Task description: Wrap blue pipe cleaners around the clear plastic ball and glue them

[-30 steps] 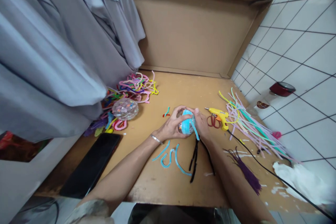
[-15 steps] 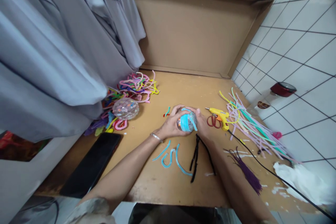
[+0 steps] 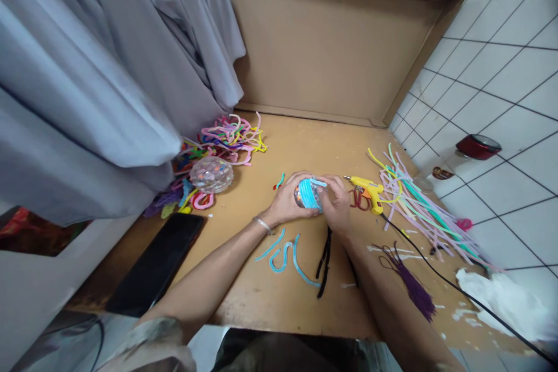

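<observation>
My left hand (image 3: 285,202) is wrapped around the left side of a small clear rounded object (image 3: 299,197) with coloured bits inside. Light-blue pipe cleaner (image 3: 310,194) covers its middle in side-by-side rows. My right hand (image 3: 337,202) closes on the right of it, thumb and finger pinching the loose end of the blue pipe cleaner near the top. Below the hands lie several cut pieces of blue pipe cleaner (image 3: 276,261) and black strips (image 3: 323,261), partly under my right forearm. A short red and teal piece (image 3: 279,181) is left of the hands.
At right sit a yellow glue gun (image 3: 367,188) with its cord, red-handled scissors (image 3: 358,200), long pipe cleaners (image 3: 429,209), a purple bundle (image 3: 414,288), a jar (image 3: 449,165) and white tissue (image 3: 497,296). At left are a clear ball (image 3: 211,175), tangled pipe cleaners (image 3: 231,139) and a black phone (image 3: 157,264).
My right hand has shifted from cupping the ball's side to pinching the blue strand's end. That end, which hung down the front, now points across the top right.
</observation>
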Demonstrator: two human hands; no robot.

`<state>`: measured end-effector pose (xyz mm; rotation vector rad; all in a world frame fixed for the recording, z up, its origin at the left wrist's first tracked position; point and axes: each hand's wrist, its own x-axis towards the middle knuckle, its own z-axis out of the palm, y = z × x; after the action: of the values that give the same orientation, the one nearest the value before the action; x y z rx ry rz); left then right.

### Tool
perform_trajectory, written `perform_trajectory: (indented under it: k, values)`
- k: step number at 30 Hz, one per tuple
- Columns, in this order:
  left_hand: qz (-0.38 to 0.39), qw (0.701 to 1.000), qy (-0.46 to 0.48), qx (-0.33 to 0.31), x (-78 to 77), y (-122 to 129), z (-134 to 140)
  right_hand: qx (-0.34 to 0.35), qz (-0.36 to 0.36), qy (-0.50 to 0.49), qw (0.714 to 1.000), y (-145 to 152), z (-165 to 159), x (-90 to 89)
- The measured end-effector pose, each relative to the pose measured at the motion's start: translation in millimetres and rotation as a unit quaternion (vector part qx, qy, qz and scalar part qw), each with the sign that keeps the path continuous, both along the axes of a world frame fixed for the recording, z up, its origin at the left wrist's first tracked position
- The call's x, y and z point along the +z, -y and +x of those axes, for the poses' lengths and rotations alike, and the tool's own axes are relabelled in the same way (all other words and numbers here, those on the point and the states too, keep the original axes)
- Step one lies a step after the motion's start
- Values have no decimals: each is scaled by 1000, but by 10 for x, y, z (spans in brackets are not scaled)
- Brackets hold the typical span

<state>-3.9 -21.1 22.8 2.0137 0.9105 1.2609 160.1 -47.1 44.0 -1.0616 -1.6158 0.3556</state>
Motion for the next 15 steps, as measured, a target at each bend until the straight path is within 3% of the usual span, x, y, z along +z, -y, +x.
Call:
perform_trajectory:
  k: [7, 10, 12, 15]
  values:
    - [-6, 1000, -20, 16, -21, -8, -43, 0, 27, 14, 1000, -9, -16, -38]
    - [-13, 999, -22, 24, -40, -16, -63, -94, 14, 61, 994, -80, 94, -29]
    - [-19, 999, -14, 27, -52, -26, -66, -215, -31, 131, 967, -121, 238, 10]
    - [-32, 999, -7, 35, -75, -39, -55, -382, -152, 277, 868, -135, 495, 70]
